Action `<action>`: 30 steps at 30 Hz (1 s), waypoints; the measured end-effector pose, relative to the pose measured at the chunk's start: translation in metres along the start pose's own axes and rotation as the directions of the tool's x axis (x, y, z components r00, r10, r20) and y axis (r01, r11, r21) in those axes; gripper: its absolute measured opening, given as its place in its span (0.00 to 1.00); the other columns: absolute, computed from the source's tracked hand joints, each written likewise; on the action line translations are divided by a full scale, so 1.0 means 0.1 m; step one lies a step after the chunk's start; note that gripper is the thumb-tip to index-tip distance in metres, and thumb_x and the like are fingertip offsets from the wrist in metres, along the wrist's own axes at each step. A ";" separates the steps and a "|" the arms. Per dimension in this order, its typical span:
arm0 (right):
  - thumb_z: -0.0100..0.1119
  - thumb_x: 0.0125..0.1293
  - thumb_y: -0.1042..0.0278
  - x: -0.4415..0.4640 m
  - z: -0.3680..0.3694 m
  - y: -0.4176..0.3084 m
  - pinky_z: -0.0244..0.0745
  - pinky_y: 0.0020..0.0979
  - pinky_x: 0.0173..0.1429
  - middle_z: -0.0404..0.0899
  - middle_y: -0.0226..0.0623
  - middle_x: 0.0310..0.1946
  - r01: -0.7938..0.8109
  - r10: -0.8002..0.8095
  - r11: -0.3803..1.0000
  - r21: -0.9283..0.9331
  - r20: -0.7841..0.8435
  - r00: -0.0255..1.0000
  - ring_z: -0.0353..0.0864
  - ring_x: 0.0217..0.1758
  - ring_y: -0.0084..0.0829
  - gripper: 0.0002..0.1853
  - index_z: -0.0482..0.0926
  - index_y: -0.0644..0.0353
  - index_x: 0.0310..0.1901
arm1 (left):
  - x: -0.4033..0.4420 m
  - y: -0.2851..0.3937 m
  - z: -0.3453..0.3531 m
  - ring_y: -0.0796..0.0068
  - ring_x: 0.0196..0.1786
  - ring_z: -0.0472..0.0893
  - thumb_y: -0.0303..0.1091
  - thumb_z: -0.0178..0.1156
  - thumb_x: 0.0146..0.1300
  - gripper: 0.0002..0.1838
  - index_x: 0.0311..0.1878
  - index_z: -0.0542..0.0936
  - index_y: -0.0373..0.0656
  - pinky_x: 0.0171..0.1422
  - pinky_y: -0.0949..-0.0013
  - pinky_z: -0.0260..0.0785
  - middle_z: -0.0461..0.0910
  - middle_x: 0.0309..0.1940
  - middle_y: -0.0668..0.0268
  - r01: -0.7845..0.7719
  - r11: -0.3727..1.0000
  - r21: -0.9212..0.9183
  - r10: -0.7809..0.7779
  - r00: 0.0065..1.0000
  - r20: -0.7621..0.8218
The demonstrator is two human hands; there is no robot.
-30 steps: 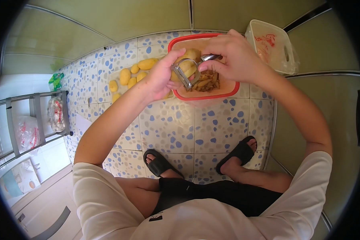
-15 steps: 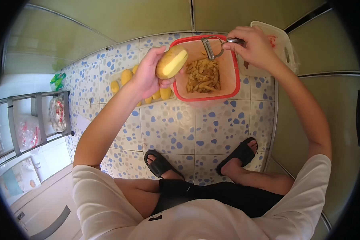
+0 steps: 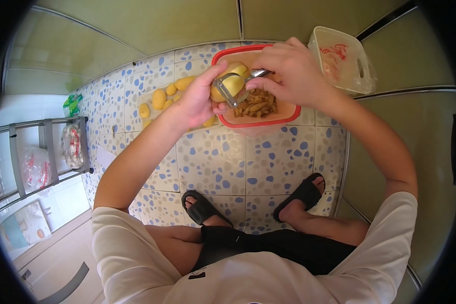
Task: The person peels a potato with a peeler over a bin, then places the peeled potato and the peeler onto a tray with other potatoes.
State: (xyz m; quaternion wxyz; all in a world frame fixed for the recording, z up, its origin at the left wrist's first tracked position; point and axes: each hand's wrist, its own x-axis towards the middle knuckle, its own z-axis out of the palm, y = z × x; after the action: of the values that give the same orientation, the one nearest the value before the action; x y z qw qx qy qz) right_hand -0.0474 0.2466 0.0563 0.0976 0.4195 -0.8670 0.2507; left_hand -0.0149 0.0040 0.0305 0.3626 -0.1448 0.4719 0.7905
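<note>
My left hand (image 3: 200,99) holds a partly peeled potato (image 3: 234,83) over the left side of a red-rimmed bin (image 3: 261,123). In my right hand (image 3: 291,68) is the handle of a metal peeler (image 3: 230,95), its blade lying across the potato. Peelings (image 3: 258,105) are heaped inside the bin below. Several yellow potatoes (image 3: 158,96) lie on a clear tray at the left, partly hidden by my left forearm.
A translucent container (image 3: 339,55) with a plastic bag stands at the right by the cabinets. At the left are a grey rack (image 3: 48,147) with bagged items and a green bag (image 3: 72,104). My sandalled feet rest on the tiled floor (image 3: 213,157).
Since half a second ago, my right hand has brought the peeler left onto the potato. The potato has moved slightly right, over the bin, and turned.
</note>
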 end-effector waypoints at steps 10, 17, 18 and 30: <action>0.71 0.66 0.43 -0.08 -0.09 0.29 0.66 0.35 0.53 0.86 0.27 0.34 -0.119 0.119 0.993 -0.015 0.081 0.990 0.85 0.43 0.32 0.18 0.90 0.46 0.47 | 0.03 -0.03 -0.24 0.83 0.19 0.64 0.57 0.47 0.81 0.24 0.56 0.79 0.45 0.20 0.79 0.53 0.82 0.36 0.60 0.024 1.000 0.018 -0.027 0.986 0.167; 0.73 0.67 0.53 -0.31 -0.14 0.81 0.67 0.34 0.56 0.84 0.30 0.33 -0.212 0.215 0.974 -0.079 0.044 0.976 0.80 0.35 0.33 0.14 0.88 0.57 0.40 | -0.09 0.02 -0.28 0.82 0.20 0.65 0.56 0.42 0.82 0.28 0.66 0.76 0.43 0.22 0.78 0.55 0.84 0.42 0.54 -0.019 0.995 0.097 0.007 0.992 0.124; 0.73 0.67 0.53 -0.28 -0.17 0.77 0.67 0.35 0.56 0.84 0.30 0.33 -0.206 0.210 0.976 -0.073 0.039 0.977 0.80 0.35 0.33 0.14 0.88 0.57 0.40 | -0.08 0.01 -0.29 0.81 0.20 0.65 0.55 0.42 0.82 0.28 0.66 0.76 0.43 0.23 0.78 0.55 0.84 0.42 0.54 -0.025 0.997 0.070 0.016 0.992 0.125; 0.73 0.63 0.43 -0.02 -0.17 0.10 0.69 0.35 0.54 0.85 0.26 0.33 0.038 -0.036 0.999 -0.026 0.092 0.995 0.85 0.43 0.32 0.18 0.88 0.46 0.44 | 0.04 -0.03 -0.23 0.82 0.19 0.63 0.55 0.45 0.84 0.23 0.58 0.79 0.45 0.22 0.77 0.52 0.84 0.38 0.64 -0.007 1.000 0.000 0.007 0.994 0.110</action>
State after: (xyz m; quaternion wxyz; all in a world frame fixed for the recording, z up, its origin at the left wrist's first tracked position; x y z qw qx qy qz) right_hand -0.0543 0.2621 0.0664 0.0682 0.4451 -0.8661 0.2171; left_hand -0.0183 -0.0127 0.0149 0.3852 -0.0995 0.4518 0.7985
